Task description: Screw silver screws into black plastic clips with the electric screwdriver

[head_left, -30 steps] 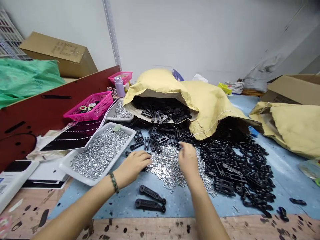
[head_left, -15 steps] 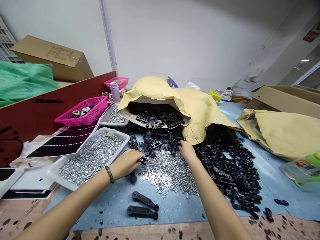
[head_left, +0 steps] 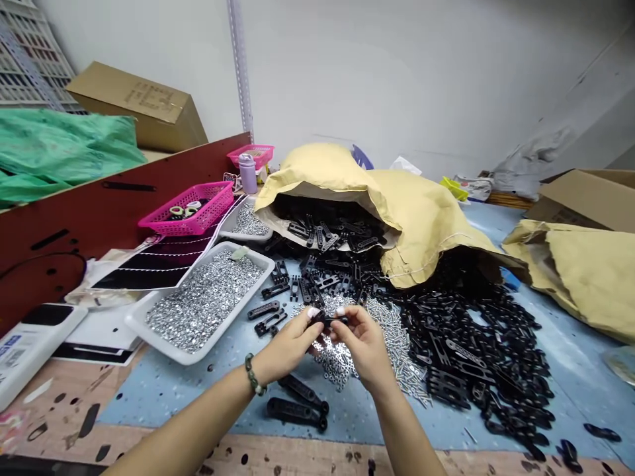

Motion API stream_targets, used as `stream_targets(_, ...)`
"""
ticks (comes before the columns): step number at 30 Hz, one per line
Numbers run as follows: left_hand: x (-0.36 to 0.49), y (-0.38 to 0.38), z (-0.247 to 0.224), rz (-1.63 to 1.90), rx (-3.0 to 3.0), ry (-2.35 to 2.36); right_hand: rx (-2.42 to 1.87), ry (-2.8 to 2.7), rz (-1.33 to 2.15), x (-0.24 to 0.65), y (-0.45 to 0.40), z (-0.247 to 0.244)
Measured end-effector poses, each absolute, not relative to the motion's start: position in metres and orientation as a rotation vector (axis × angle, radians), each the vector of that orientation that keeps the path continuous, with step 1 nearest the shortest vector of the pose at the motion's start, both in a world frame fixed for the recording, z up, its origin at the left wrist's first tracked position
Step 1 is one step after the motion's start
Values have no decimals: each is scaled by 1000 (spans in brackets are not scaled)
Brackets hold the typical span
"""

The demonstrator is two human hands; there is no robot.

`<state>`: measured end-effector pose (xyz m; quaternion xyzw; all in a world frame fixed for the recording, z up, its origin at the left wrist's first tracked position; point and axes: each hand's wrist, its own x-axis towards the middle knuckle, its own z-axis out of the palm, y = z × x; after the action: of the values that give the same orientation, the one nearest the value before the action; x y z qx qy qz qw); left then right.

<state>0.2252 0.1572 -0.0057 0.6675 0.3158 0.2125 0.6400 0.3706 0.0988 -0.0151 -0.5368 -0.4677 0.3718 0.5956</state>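
Both hands meet over the loose hardware in the middle of the mat. My left hand (head_left: pixel 296 337), with a beaded bracelet at the wrist, pinches a small black plastic part (head_left: pixel 323 319). My right hand (head_left: pixel 361 340) closes on the same part from the other side; the fingers hide most of it. Beneath and around the hands lie silver nuts (head_left: pixel 337 370) and screws (head_left: pixel 397 334) in a loose pile. Two long black plastic arms (head_left: pixel 297 413) rest on the mat nearer to me. Other black slotted pieces (head_left: pixel 270 322) lie left of the hands.
A white tray (head_left: pixel 265 277) full of silver nuts stands left. Yellow paper sacks (head_left: pixel 322 165) spill black parts at the back. A heap of black pieces (head_left: pixel 486 357) covers the right side. A pink basket (head_left: pixel 198 221), a purple bottle (head_left: pixel 247 175) and cardboard boxes (head_left: pixel 143 109) stand farther off.
My hands have come together over the pile, the right one moving left and towards me from the black parts. The view has shifted to the left.
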Motion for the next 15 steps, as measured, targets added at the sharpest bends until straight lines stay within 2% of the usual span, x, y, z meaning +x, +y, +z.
stream_targets(5,215,153,-2,518,1973,762,-1397,-1286,755,376,90,-11)
stream_targets(9,214,152,-1,547,2324,725,-1427,-1225,883,373,87,-10)
stream_targets(15,211,153,-5,430,2535,706,-1491,-1187,858,365,68,-33)
